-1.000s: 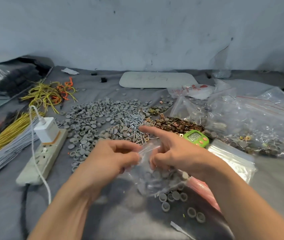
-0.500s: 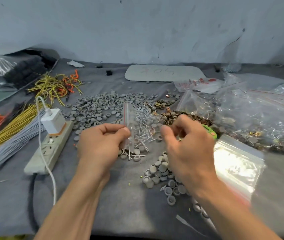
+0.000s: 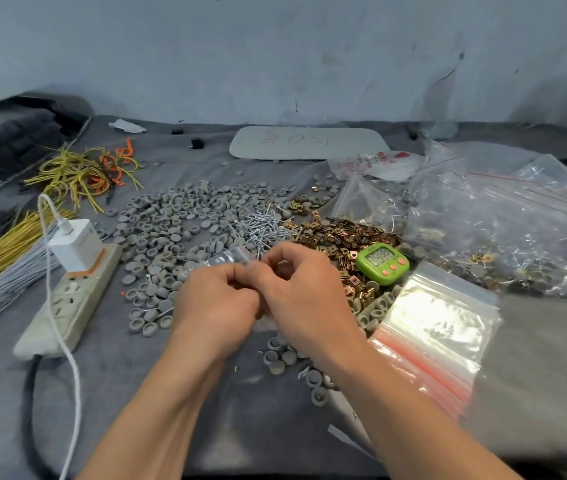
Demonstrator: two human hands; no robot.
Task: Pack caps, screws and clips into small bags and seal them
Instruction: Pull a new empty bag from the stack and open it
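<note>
Between both hands [image 3: 254, 289], small bag [image 3: 230, 256] pinched

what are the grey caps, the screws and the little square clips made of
Grey caps: likely moulded plastic or rubber, matte and uniform.
Screws: metal, bright silvery glints.
Square clips: thin stamped metal, brassy-copper shine, probably plated.

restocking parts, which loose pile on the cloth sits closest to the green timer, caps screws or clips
The brass clips: their pile reaches the green timer. The screws and grey caps lie farther left.
</note>
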